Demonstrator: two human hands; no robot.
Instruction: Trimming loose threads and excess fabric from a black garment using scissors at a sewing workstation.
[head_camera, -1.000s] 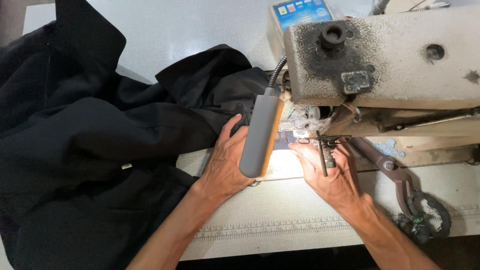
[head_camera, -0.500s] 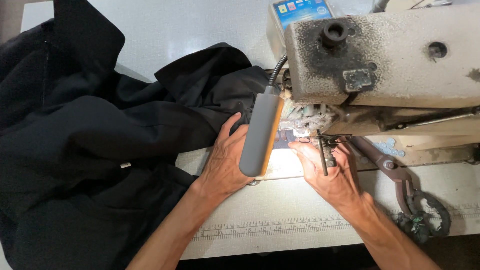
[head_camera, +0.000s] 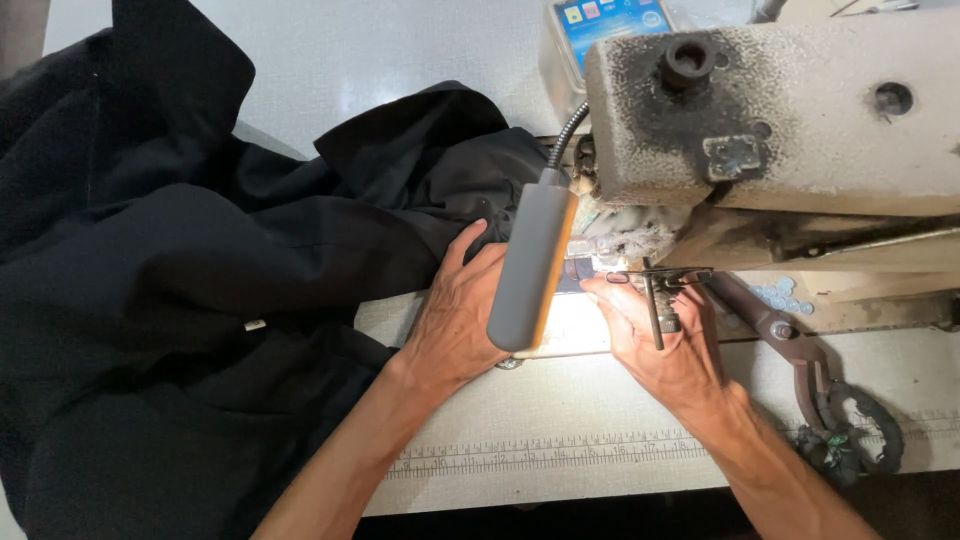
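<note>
A large piece of black fabric (head_camera: 180, 290) spreads over the left of the sewing table and runs under the head of a worn, pale sewing machine (head_camera: 780, 120). My left hand (head_camera: 455, 320) lies flat on the cloth's edge just left of the needle area, fingers apart and pressing down. My right hand (head_camera: 665, 340) rests on the lit plate below the needle bar, fingertips at the small strip of cloth by the presser foot (head_camera: 655, 300). A grey gooseneck lamp (head_camera: 530, 265) hangs between my hands and hides the stitching point.
Dark scissors (head_camera: 810, 370) with wrapped handles lie at the right on the table. A ruler strip (head_camera: 560, 455) runs along the table's front edge. A small screen (head_camera: 610, 20) sits behind the machine head.
</note>
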